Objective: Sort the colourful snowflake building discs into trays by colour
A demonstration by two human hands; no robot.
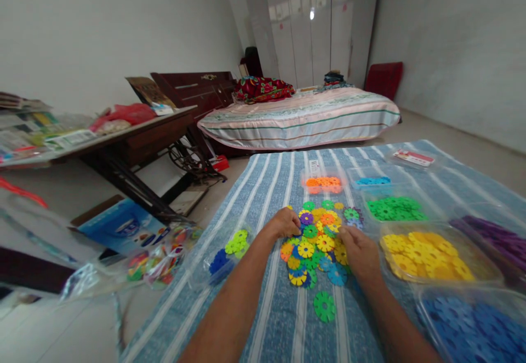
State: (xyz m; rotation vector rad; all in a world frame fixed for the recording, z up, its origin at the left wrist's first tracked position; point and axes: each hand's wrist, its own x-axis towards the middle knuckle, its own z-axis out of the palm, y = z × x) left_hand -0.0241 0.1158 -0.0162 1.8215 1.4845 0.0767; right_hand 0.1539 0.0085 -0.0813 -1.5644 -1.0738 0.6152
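A heap of flat plastic snowflake discs in yellow, green, orange, purple and blue lies on a blue striped cloth. My left hand rests on the heap's left edge, fingers curled onto the discs. My right hand lies on the heap's right edge, fingers bent down among the discs. What either hand grips is hidden. A single green disc lies apart, nearer to me.
Clear trays hold sorted discs: orange, light blue, green, yellow, purple, dark blue. Bags of discs lie at left. A sewing table and a bed stand beyond.
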